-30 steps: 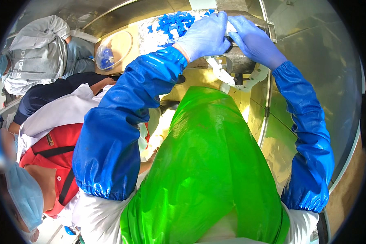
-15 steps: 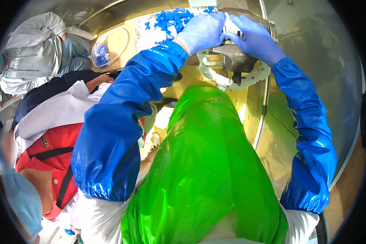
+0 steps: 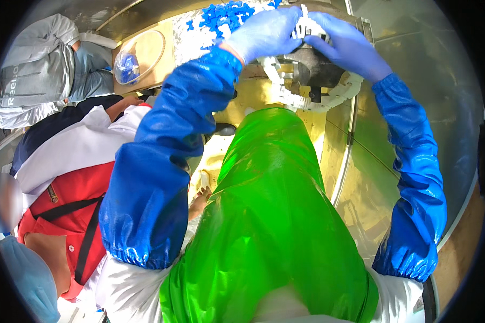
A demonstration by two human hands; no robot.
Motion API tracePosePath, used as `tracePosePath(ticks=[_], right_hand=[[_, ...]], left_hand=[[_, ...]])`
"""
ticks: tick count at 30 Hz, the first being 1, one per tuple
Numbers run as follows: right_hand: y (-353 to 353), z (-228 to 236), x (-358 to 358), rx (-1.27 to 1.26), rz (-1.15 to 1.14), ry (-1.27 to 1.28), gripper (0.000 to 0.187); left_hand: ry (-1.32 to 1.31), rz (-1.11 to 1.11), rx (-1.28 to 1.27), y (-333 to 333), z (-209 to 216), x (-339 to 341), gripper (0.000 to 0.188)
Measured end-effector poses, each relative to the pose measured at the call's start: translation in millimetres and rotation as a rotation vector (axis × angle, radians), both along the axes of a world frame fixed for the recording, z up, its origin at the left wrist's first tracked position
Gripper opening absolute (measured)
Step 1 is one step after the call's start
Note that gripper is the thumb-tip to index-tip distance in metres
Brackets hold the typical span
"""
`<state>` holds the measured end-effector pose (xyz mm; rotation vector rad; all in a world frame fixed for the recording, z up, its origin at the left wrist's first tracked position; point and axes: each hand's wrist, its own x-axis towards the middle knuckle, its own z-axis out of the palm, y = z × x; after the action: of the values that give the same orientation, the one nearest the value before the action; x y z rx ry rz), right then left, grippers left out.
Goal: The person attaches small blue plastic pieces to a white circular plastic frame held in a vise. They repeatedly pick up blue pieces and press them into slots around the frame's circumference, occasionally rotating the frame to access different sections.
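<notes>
Both of my hands wear thin violet-blue gloves at the top of the view. My left hand has its fingers closed on the left side of a white ribbed plastic chain link. My right hand grips the same link from the right, thumb toward the middle. Beneath them sits a dark metal vise. A white plastic link chain hangs in a loop below and around the vise. Its joins to the held link are partly hidden by my gloves.
Many blue plastic pieces lie on the bench left of my hands. A clear bag with blue contents is beside them. A co-worker in a red apron stands close at left; another, in grey, is beyond. A metal panel rises at right.
The white link between my hands shows more, standing up above the vise. My right hand has shifted slightly right and down. The hanging chain loop has changed shape a little.
</notes>
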<state>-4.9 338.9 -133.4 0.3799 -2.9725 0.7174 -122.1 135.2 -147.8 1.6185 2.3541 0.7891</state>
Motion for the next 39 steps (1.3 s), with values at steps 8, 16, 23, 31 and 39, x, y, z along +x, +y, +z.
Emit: tracePosePath(ticks=[8, 16, 23, 31, 39], right_hand=[[6, 25, -12, -0.124, 0.064, -0.116, 0.041], [-8, 35, -15, -0.041, -0.113, 0.036, 0.042], [-10, 22, -11, -0.017, -0.062, 0.168, 0.044], [-7, 28, -16, 0.097, 0.010, 0.167, 0.045], [-14, 33, -10, 0.066, 0.009, 0.187, 0.050]], left_hand=[[0.087, -0.099, -0.066, -3, 46, -13, 0.040], [0.115, -0.098, -0.021, -3, 41, -23, 0.036], [0.183, -0.072, 0.030, -6, 29, -14, 0.036], [0.070, -0.158, -0.013, -10, 37, -25, 0.039], [0.173, -0.126, -0.067, -8, 39, -17, 0.048]])
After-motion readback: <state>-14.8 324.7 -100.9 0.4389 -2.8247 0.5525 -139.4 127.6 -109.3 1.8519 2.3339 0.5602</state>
